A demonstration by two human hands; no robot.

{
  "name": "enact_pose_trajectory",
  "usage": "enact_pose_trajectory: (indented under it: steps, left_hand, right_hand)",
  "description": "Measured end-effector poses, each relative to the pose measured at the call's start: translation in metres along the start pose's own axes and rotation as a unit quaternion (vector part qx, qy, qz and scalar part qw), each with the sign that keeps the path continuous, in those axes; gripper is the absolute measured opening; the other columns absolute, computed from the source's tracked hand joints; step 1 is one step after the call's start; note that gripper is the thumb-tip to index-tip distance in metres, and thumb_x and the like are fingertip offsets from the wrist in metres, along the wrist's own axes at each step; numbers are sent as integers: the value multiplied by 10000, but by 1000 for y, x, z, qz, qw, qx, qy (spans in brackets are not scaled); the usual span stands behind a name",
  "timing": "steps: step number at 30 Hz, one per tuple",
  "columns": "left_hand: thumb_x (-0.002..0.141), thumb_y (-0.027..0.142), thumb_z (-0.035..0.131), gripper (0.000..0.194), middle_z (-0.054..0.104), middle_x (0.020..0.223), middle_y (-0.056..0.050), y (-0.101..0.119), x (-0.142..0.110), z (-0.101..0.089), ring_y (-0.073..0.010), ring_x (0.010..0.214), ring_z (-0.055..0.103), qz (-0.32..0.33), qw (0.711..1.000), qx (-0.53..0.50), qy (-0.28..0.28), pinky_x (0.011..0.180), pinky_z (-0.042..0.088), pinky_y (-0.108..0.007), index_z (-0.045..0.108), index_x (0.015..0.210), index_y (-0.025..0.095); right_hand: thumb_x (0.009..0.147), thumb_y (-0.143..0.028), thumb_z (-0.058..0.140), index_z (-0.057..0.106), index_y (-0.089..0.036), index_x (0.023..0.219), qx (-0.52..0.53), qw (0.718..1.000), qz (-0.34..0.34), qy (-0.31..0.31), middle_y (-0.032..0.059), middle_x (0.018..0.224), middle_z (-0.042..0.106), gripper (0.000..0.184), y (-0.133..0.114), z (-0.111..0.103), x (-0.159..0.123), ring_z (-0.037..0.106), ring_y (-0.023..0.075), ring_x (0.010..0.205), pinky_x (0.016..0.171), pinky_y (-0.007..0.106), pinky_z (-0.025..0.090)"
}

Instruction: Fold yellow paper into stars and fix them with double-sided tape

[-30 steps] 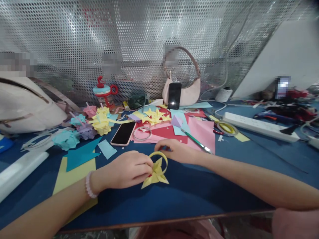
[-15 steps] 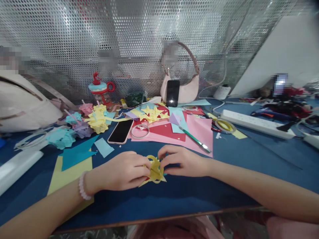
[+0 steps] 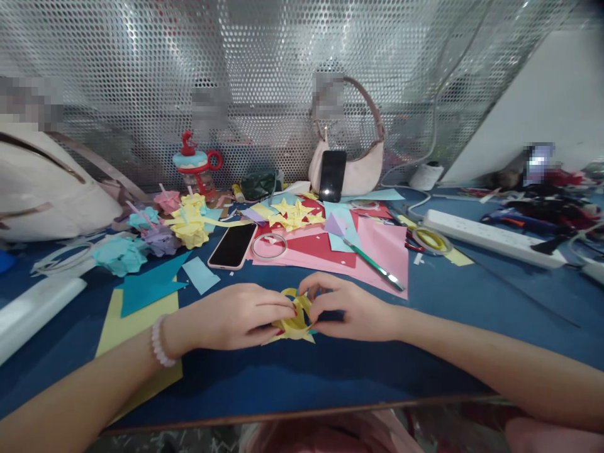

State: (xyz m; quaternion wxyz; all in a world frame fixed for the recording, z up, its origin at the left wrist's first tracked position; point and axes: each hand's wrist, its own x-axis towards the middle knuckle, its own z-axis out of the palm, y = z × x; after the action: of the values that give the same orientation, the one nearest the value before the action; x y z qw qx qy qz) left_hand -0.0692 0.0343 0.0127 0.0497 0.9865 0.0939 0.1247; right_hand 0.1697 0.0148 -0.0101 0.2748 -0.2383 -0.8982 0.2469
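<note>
Between my two hands, low over the blue table near its front edge, is a yellow paper piece (image 3: 297,322) with curled loops and pointed tips. My left hand (image 3: 245,318), with a beaded bracelet at the wrist, grips it from the left, fingers bent onto the loops. From the right, my right hand (image 3: 342,308) pinches its edge between thumb and fingers. A bit of teal shows beside the right fingertips; what it is I cannot make out. Beyond the hands lies a yellow paper star shape (image 3: 295,216).
Left of centre lie a phone (image 3: 233,246), yellow paper (image 3: 111,324) and folded paper flowers (image 3: 189,223). A craft knife (image 3: 377,265) rests on pink paper (image 3: 384,245). Behind stand a handbag (image 3: 361,170) and a red cup (image 3: 201,170). A power strip (image 3: 491,239) sits right.
My left fingers have shifted slightly right, further over the yellow paper piece, whose loops look more open now. My right hand keeps its pinch. The whole view has moved a little.
</note>
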Motion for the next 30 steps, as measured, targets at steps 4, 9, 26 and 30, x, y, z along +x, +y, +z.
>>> enact_pose_trajectory:
  steps: [4,9,26,30]
  left_hand:
    - [895,219,424,256,642,1083,-73,-5,-3,-1,-169,992,588,-12,1000,-15,1,853,467,-273,547,1113,169]
    - [898,229,424,251,658,1038,-74,-8,-6,1,-170,948,603,-19,1000,-9,11,823,480,-280,567,1098,175]
    - [938,226,363,254,651,1091,-44,-11,-2,-4,-143,889,609,15,999,2,-30,726,392,-278,584,1061,207]
    - [934,234,377,245,654,1077,-50,-12,-3,-5,-142,854,608,19,999,11,-34,701,384,-274,589,1052,205]
  right_hand:
    - [746,-120,592,611,-174,733,5,1000,2,-3,78,1054,507,59,-2,0,1,542,131,885,812,267,464]
    - [718,-111,598,598,-176,699,1,1000,17,3,77,1043,505,68,-5,0,2,552,131,840,757,266,479]
    - [745,-234,625,571,-180,660,-75,997,3,6,68,1106,500,114,-7,9,8,506,88,660,621,243,444]
    - [752,-228,611,571,-179,657,-78,997,6,14,70,1142,481,114,-7,12,10,497,75,627,598,236,433]
